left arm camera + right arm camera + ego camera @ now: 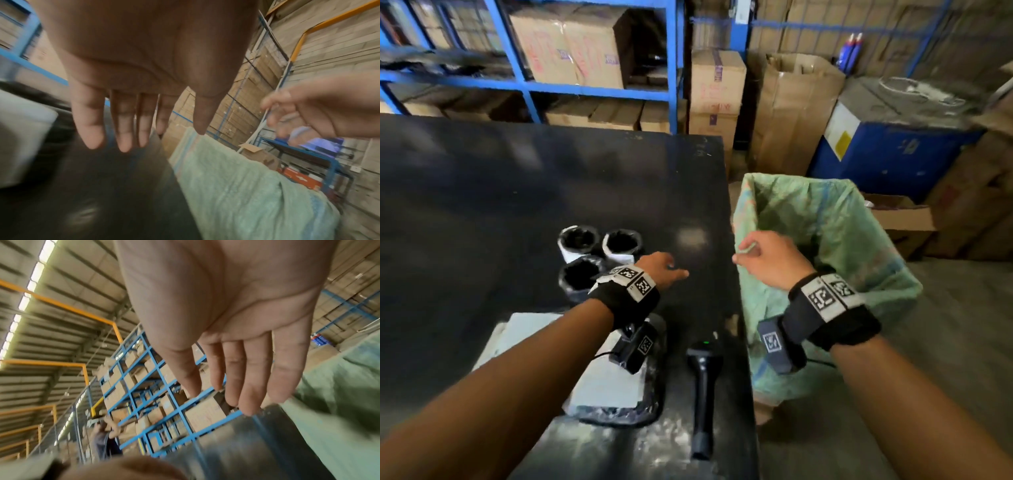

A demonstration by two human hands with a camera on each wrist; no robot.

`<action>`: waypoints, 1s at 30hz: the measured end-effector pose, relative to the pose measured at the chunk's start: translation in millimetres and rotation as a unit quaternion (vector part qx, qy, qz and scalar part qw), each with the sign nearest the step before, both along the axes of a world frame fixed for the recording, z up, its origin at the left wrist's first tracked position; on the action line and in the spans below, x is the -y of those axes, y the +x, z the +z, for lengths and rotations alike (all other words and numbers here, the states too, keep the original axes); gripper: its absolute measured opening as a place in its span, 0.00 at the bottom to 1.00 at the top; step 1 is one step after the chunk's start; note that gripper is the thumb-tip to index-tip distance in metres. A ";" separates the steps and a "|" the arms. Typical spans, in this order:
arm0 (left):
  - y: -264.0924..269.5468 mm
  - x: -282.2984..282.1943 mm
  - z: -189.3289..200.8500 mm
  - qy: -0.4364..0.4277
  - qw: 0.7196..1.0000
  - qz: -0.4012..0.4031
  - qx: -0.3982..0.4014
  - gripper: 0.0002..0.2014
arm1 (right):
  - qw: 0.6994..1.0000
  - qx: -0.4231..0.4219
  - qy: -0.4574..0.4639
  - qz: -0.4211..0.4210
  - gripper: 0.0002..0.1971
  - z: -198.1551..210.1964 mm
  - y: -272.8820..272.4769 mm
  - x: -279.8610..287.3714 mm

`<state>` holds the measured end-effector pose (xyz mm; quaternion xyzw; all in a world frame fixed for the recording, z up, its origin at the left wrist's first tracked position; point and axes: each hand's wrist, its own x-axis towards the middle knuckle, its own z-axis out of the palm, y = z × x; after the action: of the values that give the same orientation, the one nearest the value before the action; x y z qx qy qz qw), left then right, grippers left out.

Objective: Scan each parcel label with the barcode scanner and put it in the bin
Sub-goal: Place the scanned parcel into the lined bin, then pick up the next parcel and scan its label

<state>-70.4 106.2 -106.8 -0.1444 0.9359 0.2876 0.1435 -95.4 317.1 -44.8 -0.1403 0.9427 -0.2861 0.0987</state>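
Both hands are empty, which reads as the gap between one parcel and the next; the left hand (659, 269) hovers over the dark desk (482, 192) with its fingers (123, 129) straight and spread, and the right hand (767, 255) hangs at the near rim of the bin (859, 219), its fingers (251, 378) relaxed and straight in the wrist view, holding nothing; whether it brushes the green liner I cannot tell from the head view.

The barcode scanner (703, 383) lies on the desk near its right edge, a green light showing at its head, touched by neither hand; a flat white-labelled parcel (606, 387) in dark wrap lies just left of it, partly under the left forearm; three round parcels (599, 253) with dark tops and white wrapping stand clustered farther back, just left of the left hand; the bin stands on the floor against the desk's right side, and what it already holds is not clear.

My judgement is that the next move calls for a fresh pick: one hand takes a parcel and turns its label up, the other lifts the scanner by its handle and aims it at the barcode; the round parcels are nearest the left hand, the scanner sits nearer the right.
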 end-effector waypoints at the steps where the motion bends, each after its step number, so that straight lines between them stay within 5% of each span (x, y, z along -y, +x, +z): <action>1: 14.8 18.6 -0.8 -0.008 1.000 0.013 0.002 0.23 | 1.000 0.015 0.023 0.009 0.12 -14.7 14.0 7.5; 6: 82.9 82.9 -5.7 -0.023 0.996 0.080 0.034 0.19 | 0.983 0.126 0.133 -0.011 0.20 -79.0 58.3 21.7; 11: 120.6 96.8 -26.1 0.018 0.989 0.119 0.089 0.21 | 0.968 0.230 0.066 -0.080 0.25 -101.6 97.6 25.5; 13: 128.0 93.1 -30.4 0.027 0.987 0.115 0.106 0.21 | 0.960 0.259 0.064 -0.089 0.23 -108.9 110.9 23.7; 17: 132.4 79.7 -34.2 -0.075 0.988 0.050 0.124 0.25 | 0.951 0.289 0.087 -0.067 0.38 -127.6 125.3 21.7; 21: 133.4 69.1 -36.5 -0.148 0.976 0.000 0.161 0.36 | 0.953 0.286 0.065 -0.076 0.22 -123.8 135.4 24.7; 26: 130.9 73.5 -50.4 -0.111 0.981 0.021 0.156 0.54 | 0.952 0.283 0.041 -0.109 0.18 -123.7 141.0 19.6; 30: 131.6 78.5 -65.9 -0.057 0.988 0.026 0.144 0.54 | 0.944 0.303 0.010 -0.131 0.09 -128.6 137.8 15.8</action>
<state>61.2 27.7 -172.8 -0.2162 0.9163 0.2138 0.2606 42.4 301.3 -173.4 0.0791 0.8812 -0.3166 0.3422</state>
